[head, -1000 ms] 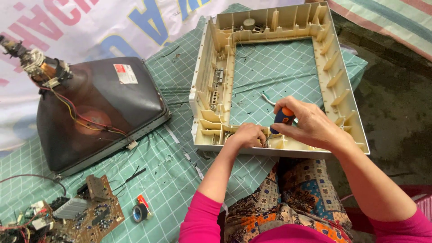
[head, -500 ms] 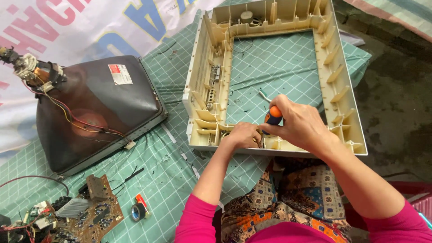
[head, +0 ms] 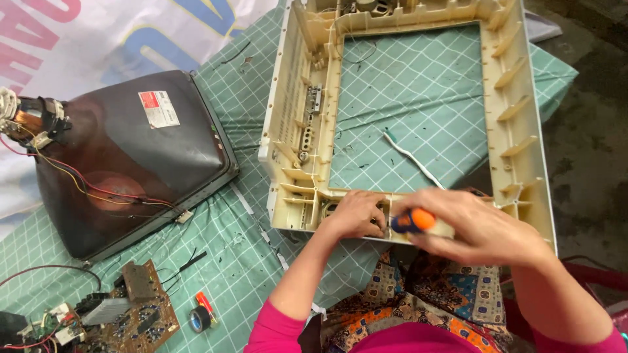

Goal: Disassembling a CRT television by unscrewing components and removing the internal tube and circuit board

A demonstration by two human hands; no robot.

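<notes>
A cream plastic television front frame (head: 517, 124) lies face down on a green checked cloth. My right hand (head: 477, 225) grips a screwdriver (head: 412, 221) with an orange and blue handle, its tip aimed left at the frame's near edge. My left hand (head: 353, 214) rests on that near edge, fingers curled beside the screwdriver tip. A white strip (head: 412, 158) lies on the cloth inside the frame opening.
A dark picture tube (head: 131, 157) with coloured wires lies face down at the left. A circuit board (head: 124, 314) sits at the lower left, with a roll of black tape (head: 200, 319) and a small orange item (head: 205, 302) nearby. Bare floor is at the right.
The view has moved closer to the frame's near edge. Both hands stay at that edge; the right hand has turned the screwdriver to lie more level, pointing left.
</notes>
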